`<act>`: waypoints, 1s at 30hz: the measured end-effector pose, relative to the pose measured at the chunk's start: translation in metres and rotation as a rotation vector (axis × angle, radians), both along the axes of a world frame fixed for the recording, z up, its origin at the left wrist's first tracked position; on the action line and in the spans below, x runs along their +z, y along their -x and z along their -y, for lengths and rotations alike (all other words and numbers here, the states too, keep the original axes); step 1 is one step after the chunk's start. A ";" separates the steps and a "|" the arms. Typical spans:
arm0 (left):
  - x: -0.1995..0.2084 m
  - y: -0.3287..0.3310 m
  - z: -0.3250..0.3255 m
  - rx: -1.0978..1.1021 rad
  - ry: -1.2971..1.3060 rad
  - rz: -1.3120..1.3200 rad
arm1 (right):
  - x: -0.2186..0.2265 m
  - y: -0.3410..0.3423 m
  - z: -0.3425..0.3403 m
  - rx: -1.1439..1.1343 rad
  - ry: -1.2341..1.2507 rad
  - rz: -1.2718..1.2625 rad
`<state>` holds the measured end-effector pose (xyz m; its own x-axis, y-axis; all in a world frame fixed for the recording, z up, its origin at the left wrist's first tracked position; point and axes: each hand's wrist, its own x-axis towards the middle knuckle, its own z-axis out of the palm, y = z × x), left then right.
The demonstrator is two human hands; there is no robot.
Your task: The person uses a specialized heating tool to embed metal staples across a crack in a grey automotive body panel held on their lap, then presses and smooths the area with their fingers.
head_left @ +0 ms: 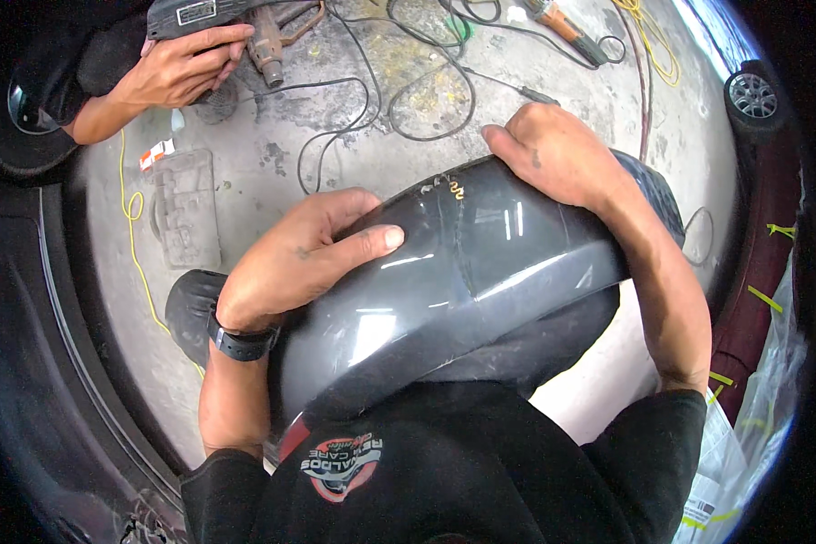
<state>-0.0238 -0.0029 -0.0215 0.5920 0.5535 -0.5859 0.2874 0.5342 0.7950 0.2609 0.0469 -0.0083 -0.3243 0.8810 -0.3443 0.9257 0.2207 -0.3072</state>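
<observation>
A curved, glossy dark-grey car body panel (544, 236), perhaps part of a bumper, lies across my lap. A crack runs down its middle, and small bent metal staples (456, 190) sit at the crack's far end. My left hand (304, 249) grips the panel's far edge left of the crack, thumb on the outer face and the other fingers mostly hidden behind it. Over the far edge on the right, my right hand (562, 154) is wrapped, with its fingertips out of sight. Both hands hold the panel tilted.
At upper left, another person's hand (186, 68) is beside a worn metal-nosed tool (265, 50). An open grey tool case (186, 208), black cables (372, 100) and an orange-and-black power tool (567, 32) lie on the concrete floor. Dark car bodywork (54, 335) stands at left.
</observation>
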 end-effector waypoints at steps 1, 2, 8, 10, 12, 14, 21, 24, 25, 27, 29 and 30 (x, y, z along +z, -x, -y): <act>-0.001 0.000 0.000 -0.007 -0.007 -0.004 | 0.000 0.000 -0.001 -0.003 0.004 -0.002; -0.001 0.000 0.000 -0.007 -0.005 -0.003 | -0.001 0.000 -0.001 -0.006 0.007 -0.004; -0.003 0.000 0.000 0.010 -0.020 0.013 | 0.000 0.000 -0.001 -0.016 0.016 -0.004; -0.002 0.000 -0.001 0.005 -0.017 0.032 | 0.000 -0.001 -0.002 -0.008 0.015 -0.006; -0.001 0.000 -0.001 -0.004 -0.017 0.029 | -0.001 -0.002 -0.001 0.000 0.013 -0.010; -0.001 0.001 -0.001 -0.011 -0.019 0.025 | -0.003 -0.002 -0.002 0.020 -0.012 -0.004; -0.001 -0.001 -0.001 -0.011 -0.024 0.040 | -0.003 -0.004 -0.001 0.038 -0.021 -0.002; -0.001 0.000 0.000 -0.005 -0.035 0.044 | 0.000 -0.002 -0.001 0.020 0.015 0.008; -0.001 0.000 0.000 -0.005 -0.062 0.044 | -0.001 -0.002 -0.001 0.025 -0.001 0.013; 0.000 0.000 0.000 -0.012 -0.051 0.039 | -0.001 -0.002 -0.001 0.029 -0.016 0.018; 0.001 0.000 -0.001 -0.019 -0.041 0.035 | 0.001 -0.001 -0.001 0.033 0.003 0.022; 0.001 -0.001 -0.001 -0.018 -0.037 0.034 | 0.001 -0.001 -0.002 0.032 0.003 0.022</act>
